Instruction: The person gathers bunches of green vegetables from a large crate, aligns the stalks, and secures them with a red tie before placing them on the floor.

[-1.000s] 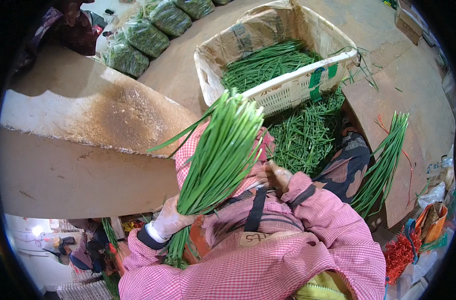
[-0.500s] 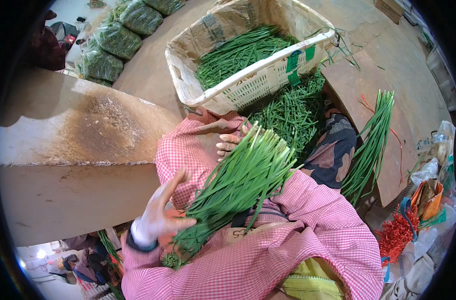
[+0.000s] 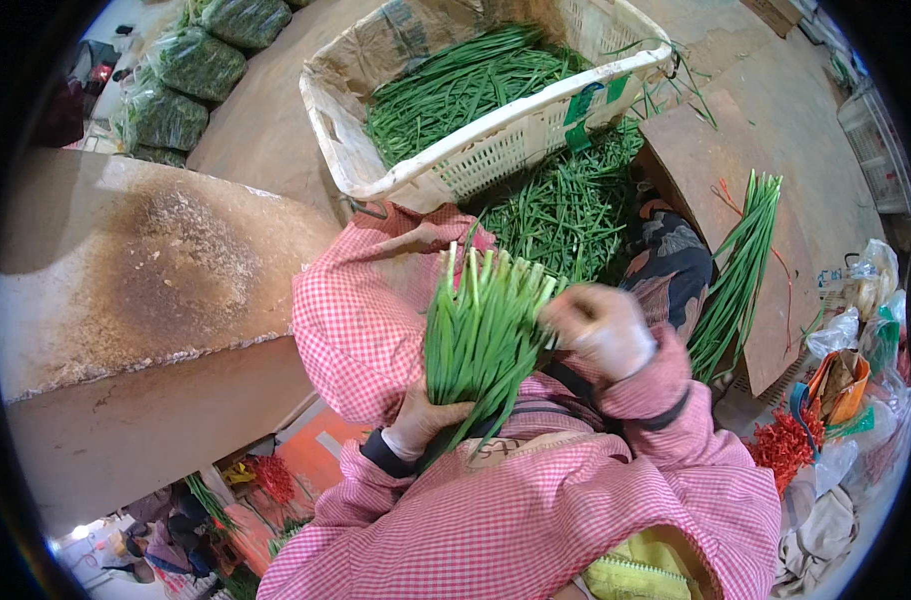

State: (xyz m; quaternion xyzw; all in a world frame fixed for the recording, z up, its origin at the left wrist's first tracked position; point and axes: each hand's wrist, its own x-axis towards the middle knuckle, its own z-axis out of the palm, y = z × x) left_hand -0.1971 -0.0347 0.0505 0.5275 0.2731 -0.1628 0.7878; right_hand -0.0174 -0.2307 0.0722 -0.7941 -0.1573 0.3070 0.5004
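Note:
My left hand (image 3: 423,420) is wrapped round the leafy lower part of a bunch of garlic chives (image 3: 481,340), held upright over my lap with the pale cut stem ends up. Beside those stem ends, on the right, is my right hand (image 3: 606,325), blurred by motion. Its fingers are curled in; whether they pinch a stem is hidden. Beyond my knees stands a white plastic crate (image 3: 496,150) with more garlic chives (image 3: 476,85) lying in it. Loose green trimmings (image 3: 566,215) are heaped between the crate and my lap.
On a brown board (image 3: 766,345) at the right lies another chive bunch (image 3: 741,265) with red ties. A stained slab (image 3: 86,250) fills the left. Red ties (image 3: 786,445) and plastic bags lie at far right. Bagged greens (image 3: 196,65) are stacked at far left.
My left hand has gone from spread fingers beside the leaves to gripping the bunch. The bunch has turned more upright. My right hand has come from behind it to its right side.

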